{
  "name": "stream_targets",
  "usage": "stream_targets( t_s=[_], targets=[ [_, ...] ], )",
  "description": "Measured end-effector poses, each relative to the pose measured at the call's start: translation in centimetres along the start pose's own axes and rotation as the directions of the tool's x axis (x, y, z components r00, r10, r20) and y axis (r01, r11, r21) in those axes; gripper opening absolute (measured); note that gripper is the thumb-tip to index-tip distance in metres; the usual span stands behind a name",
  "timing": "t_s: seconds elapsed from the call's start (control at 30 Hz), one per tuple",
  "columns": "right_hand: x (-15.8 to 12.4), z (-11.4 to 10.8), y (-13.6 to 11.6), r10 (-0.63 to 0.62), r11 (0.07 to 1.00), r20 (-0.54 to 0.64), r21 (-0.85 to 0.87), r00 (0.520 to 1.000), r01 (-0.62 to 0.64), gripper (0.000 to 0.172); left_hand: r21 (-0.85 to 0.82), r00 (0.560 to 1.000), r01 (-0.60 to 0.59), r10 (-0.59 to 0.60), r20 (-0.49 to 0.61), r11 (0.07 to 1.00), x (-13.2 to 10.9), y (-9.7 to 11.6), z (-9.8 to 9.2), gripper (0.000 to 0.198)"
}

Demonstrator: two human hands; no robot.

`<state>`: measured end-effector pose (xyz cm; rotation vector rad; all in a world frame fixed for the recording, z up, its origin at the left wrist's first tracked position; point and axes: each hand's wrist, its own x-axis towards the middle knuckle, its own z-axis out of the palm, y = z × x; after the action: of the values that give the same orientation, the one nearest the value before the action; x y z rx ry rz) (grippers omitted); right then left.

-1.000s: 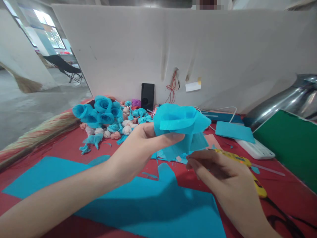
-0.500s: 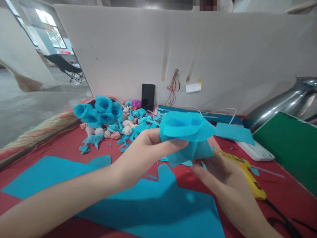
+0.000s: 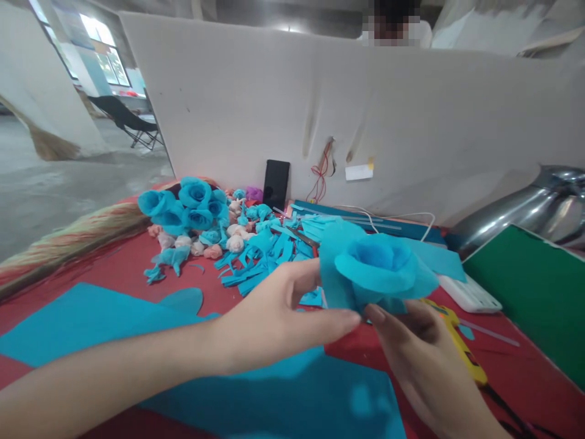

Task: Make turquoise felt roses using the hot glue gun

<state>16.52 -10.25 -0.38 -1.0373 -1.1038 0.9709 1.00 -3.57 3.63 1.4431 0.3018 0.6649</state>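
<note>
A blue paper flower with a rolled centre and loose outer petals is held up above the red table by both hands. My left hand grips its left side, thumb across the lower front. My right hand pinches the flower's base from below on the right, its thumb tip close to the left thumb. Under the hands lies a large blue paper sheet. A yellow glue gun rests beside my right hand, partly covered by it.
Finished blue flowers, small pale rosettes and blue scraps sit at the back left. A black phone leans on the white board. At the right are a green board and metal kettle. A person's head shows beyond.
Both hands and the flower have moved right and down, and the flower is turned so its centre faces the camera more. The left thumb has slid lower on it. The view has tilted slightly.
</note>
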Motion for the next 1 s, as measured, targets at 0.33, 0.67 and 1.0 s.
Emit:
stream_targets(
  t_s=[0.33,0.67,1.0],
  targets=[
    [0.4,0.72,-0.78,0.063,0.975,0.073,0.209,0.995,-0.077,0.009,0.101,1.0,0.017,-0.015,-0.018,0.995,-0.12,0.44,-0.45,0.034],
    [0.16,0.57,-0.68,0.097,0.975,0.198,0.176,0.975,-0.132,0.005,0.171,0.998,0.012,-0.002,-0.06,0.985,-0.09,0.14,0.02,0.012],
    [-0.14,0.84,-0.31,0.189,0.97,0.149,0.128,0.971,-0.209,0.007,0.132,0.996,0.036,-0.025,-0.084,0.991,-0.07,-0.42,-0.05,0.01]
  ],
)
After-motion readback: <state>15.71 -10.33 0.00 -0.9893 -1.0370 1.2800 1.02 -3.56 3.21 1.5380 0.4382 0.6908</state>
